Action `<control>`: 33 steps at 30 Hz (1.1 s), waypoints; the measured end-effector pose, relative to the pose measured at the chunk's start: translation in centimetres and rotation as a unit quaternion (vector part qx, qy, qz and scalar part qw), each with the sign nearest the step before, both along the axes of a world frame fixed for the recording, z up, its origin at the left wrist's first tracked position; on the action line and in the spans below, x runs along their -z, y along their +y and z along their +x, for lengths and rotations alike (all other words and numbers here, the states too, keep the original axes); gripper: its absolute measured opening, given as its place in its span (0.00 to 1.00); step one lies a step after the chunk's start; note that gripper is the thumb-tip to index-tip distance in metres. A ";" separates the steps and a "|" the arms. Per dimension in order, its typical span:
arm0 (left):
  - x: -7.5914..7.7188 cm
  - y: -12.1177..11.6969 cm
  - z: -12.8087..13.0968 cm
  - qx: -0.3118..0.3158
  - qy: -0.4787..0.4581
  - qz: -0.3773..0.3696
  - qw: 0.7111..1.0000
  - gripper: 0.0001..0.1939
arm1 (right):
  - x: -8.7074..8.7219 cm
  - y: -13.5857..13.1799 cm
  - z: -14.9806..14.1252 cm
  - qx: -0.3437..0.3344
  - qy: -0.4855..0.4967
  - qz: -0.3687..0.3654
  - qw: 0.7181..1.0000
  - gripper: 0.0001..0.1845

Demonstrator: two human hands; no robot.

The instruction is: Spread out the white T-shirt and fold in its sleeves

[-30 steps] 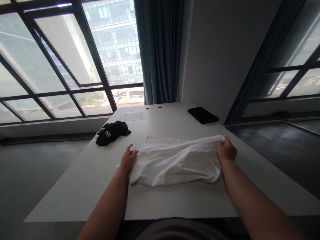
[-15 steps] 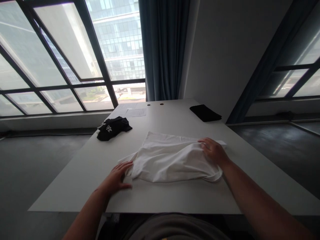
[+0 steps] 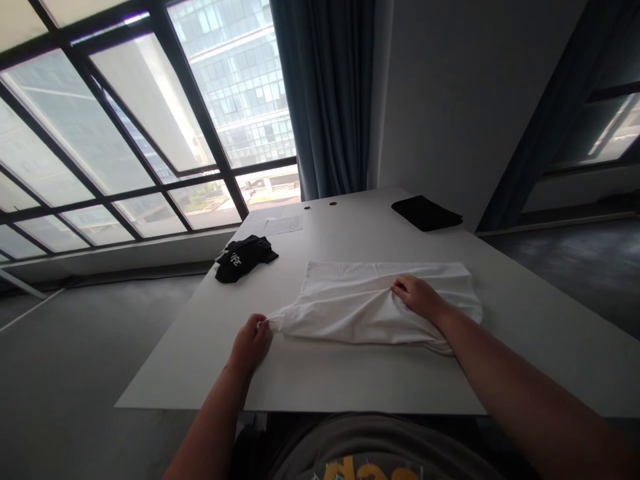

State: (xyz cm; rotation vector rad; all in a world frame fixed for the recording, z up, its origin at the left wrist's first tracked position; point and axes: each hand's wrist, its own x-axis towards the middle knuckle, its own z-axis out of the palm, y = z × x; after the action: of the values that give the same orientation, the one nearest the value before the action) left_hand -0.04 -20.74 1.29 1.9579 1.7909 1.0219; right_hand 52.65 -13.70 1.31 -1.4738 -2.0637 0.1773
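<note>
A white garment (image 3: 350, 300) lies spread across the middle of the white table (image 3: 320, 380). My left hand (image 3: 250, 343) is closed in a pinch on the garment's left corner, which is pulled out to a point. My right hand (image 3: 420, 297) rests on top of the cloth right of centre, its fingers curled and bunching a ridge of fabric under them.
A crumpled black garment with white lettering (image 3: 243, 257) lies at the table's far left. A folded black cloth (image 3: 427, 213) sits at the far right corner. Sheets of paper (image 3: 280, 221) lie at the back. Large windows and a blue curtain (image 3: 325, 100) stand behind.
My left hand went from flat beside the cloth to pinching its left corner and drawing it outward. My right hand slid from the right edge onto the middle. The garment lies flatter.
</note>
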 end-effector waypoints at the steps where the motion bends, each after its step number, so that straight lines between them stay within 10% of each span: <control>1: 0.0 -0.1 0.0 -0.009 -0.027 0.007 1.000 0.15 | -0.1 -0.2 0.5 0.019 0.010 0.003 1.000 0.13; 16: -0.8 1.0 -1.3 -0.043 -0.266 -0.052 0.962 0.29 | 2.7 1.2 9.2 0.126 0.032 -0.027 0.991 0.19; 24: -0.5 -0.2 -1.5 0.117 -0.039 -0.078 0.989 0.43 | 4.0 1.5 14.7 0.190 -0.005 -0.074 0.979 0.27; 33: -1.1 1.4 -0.3 -0.014 -0.351 -0.114 0.929 0.39 | 2.7 -0.7 16.4 0.235 -0.041 -0.124 0.963 0.34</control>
State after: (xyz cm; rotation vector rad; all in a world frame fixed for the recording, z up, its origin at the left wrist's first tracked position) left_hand -0.38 -19.34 2.37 1.2035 1.4396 1.2492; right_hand 69.09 -14.43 -1.40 -2.1117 -1.7364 0.1904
